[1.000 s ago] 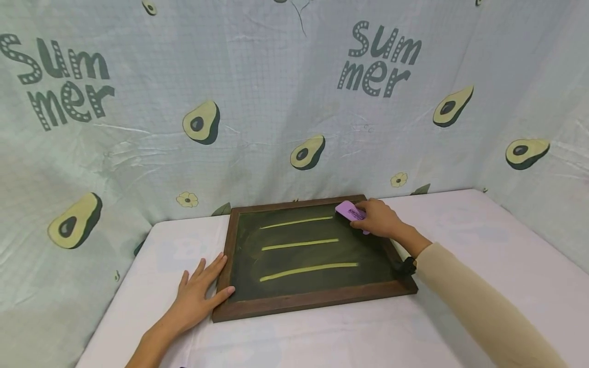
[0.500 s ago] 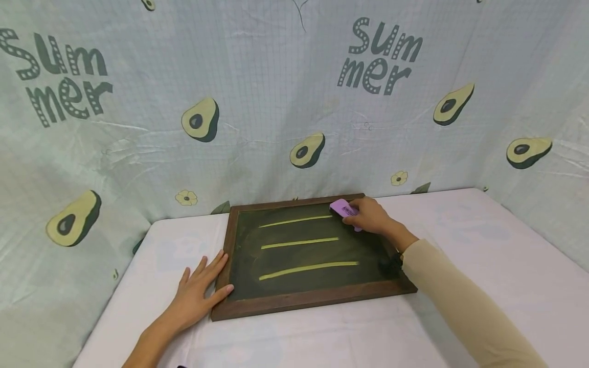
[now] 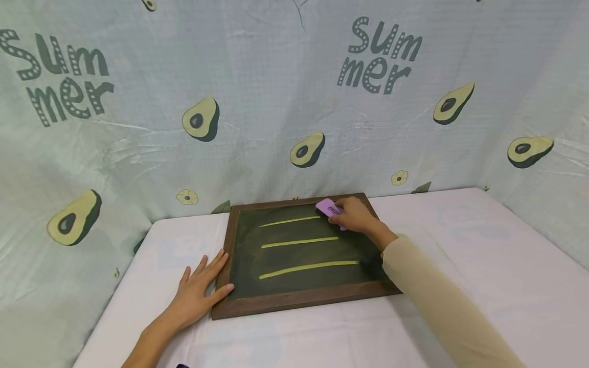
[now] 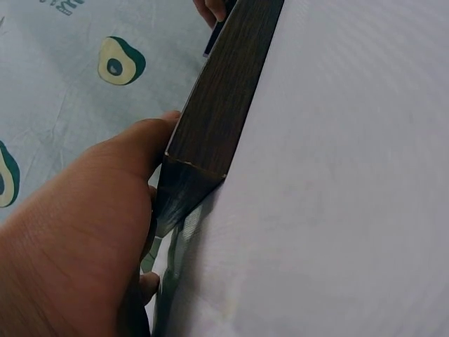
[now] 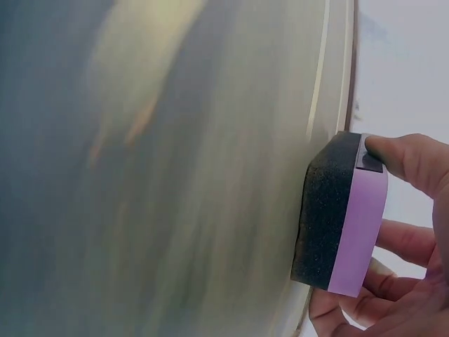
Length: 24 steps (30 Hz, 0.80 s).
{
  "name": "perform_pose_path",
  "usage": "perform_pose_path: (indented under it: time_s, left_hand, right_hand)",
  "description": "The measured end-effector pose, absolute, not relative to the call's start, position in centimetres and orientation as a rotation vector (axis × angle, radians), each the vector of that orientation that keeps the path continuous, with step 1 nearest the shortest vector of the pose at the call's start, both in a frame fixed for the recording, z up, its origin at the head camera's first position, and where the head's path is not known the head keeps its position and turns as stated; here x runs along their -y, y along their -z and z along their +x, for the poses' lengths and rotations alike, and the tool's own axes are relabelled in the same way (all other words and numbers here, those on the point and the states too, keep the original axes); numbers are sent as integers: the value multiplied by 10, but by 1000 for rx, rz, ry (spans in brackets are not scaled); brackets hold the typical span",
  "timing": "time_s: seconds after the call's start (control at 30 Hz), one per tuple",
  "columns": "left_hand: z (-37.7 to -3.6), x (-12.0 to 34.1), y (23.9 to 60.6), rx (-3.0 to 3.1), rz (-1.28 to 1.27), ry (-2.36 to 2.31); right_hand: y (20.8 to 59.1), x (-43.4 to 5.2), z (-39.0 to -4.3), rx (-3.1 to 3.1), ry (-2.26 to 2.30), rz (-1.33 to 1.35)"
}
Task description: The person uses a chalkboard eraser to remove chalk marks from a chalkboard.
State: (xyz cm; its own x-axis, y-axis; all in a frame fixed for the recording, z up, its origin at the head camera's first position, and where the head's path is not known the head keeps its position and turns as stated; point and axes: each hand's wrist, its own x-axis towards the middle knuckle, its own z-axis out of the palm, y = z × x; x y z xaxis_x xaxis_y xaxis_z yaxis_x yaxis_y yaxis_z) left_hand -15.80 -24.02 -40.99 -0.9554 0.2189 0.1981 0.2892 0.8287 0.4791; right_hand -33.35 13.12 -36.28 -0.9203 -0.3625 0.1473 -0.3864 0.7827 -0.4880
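A wood-framed chalkboard (image 3: 294,281) lies on the table, bearing three yellow chalk lines. In the head view my right hand (image 3: 356,214) grips a purple chalkboard eraser (image 3: 327,207) at the right end of the top line. The right wrist view shows the dark felt of the eraser (image 5: 326,210) against the board, with thumb and fingers on its purple back. My left hand (image 3: 195,296) rests spread on the left side of the frame. In the left wrist view, its thumb lies along the frame edge (image 4: 217,105) near a corner.
A pale cloth covers the table (image 3: 322,337). Behind it hangs a curtain (image 3: 257,102) printed with avocados and "summer" lettering. A small dark object (image 3: 182,366) shows at the bottom edge of the head view.
My right hand has slid the eraser leftward along the top chalk line, whose right end is now shorter or covered. The left hand stays in place on the frame.
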Motion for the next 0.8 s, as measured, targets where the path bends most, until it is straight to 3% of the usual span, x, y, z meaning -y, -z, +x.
perform_pose_path:
  time_s: [0.8]
  left_hand:
    - [-158, 242, 411, 2889, -392, 793]
  right_hand:
    - [364, -36, -333, 3013, -648, 765]
